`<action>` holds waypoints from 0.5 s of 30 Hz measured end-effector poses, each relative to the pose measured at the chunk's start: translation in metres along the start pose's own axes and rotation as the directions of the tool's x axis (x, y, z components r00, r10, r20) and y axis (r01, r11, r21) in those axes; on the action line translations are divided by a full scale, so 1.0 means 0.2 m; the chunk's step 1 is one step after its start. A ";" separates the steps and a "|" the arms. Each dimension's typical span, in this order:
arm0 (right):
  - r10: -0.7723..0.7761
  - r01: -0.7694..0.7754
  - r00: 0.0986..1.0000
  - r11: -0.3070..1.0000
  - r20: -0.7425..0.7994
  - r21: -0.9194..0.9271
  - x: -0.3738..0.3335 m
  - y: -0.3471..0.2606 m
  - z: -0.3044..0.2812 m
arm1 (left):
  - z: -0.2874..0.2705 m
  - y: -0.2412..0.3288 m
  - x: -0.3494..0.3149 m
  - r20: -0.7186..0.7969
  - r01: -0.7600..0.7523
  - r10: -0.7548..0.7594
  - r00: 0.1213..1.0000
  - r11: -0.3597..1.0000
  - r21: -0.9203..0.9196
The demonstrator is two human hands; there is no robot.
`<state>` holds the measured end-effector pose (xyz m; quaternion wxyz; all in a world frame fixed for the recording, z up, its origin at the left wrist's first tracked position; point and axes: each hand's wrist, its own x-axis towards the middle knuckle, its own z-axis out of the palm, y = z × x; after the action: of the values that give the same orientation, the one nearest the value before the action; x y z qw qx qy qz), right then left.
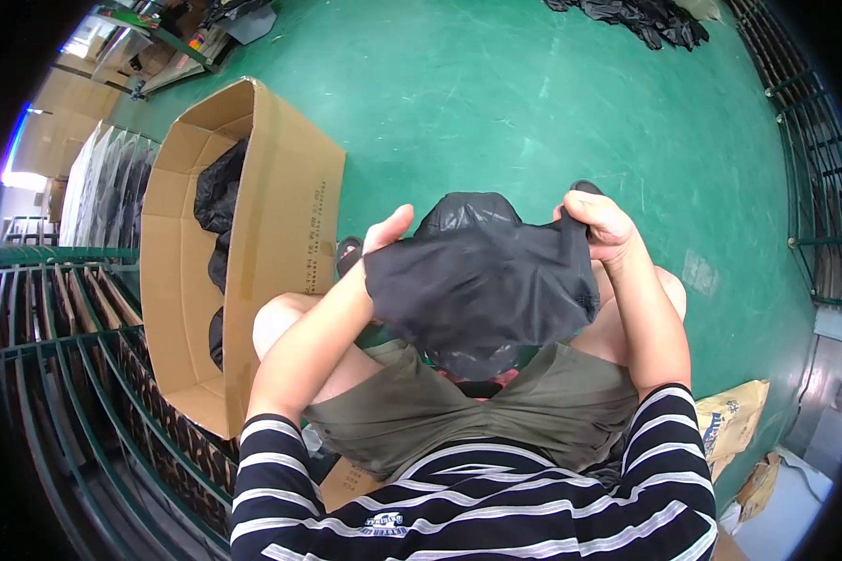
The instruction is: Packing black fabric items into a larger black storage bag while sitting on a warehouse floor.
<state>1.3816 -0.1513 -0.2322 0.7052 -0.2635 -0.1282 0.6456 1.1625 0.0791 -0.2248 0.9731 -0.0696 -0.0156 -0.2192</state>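
A green floor [533,103] fills most of the view, with the person seated above it, knees bare and apart under olive shorts [421,411] and a striped top [477,505].

To the person's left an open carton [281,234] stands on the floor, its flaps up, with black bags [220,192] inside it. Left of the carton runs a green metal rack [56,327] holding flat brown pieces on edge. A second pile of black bags [646,19] lies on the floor far ahead, well apart from the hands. Folded brown paper [734,421] lies on the floor by the right hip.

Both forearms rise from the lower edge and angle inward, elbows bent, meeting over the lap. Between the hands hangs a black garment [477,280], stretched sideways and held up in front of the knees, with a glossy black bag [468,213] showing just behind its top edge.

The left hand [384,238] sits at the garment's left edge, palm turned in, thumb sticking upward; its fingers are hidden behind the cloth, so I cannot tell how they close, though the cloth is taut from that side. The right hand [597,224] is raised slightly higher, wrist bent, its fingers [580,208] curled tight and pinching the garment's upper right corner.
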 end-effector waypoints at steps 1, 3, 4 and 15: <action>0.018 -0.022 0.994 0.999 0.103 0.038 0.00 -0.01 -0.02 | 0.04 -0.04 0.02 -0.020 -0.030 0.029 0.999 0.999 -0.043; 0.056 -0.058 0.990 0.998 0.131 0.012 0.01 -0.04 0.01 | -0.16 0.05 -0.09 -0.020 0.015 -0.013 1.000 0.995 0.095; 0.020 -0.020 1.000 1.000 0.000 -0.013 0.01 -0.05 0.03 | -0.18 0.08 -0.12 -0.022 0.072 -0.069 0.997 0.972 0.222; 0.138 -0.172 0.977 0.963 -0.164 -0.209 -0.12 0.04 -0.02 | -0.03 0.04 -0.01 -0.305 0.479 -0.370 0.878 0.708 0.520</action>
<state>1.3735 -0.1751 -0.2358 0.6260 -0.3971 -0.1259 0.6592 1.1642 0.0860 -0.2312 0.8669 0.2559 -0.0103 -0.4276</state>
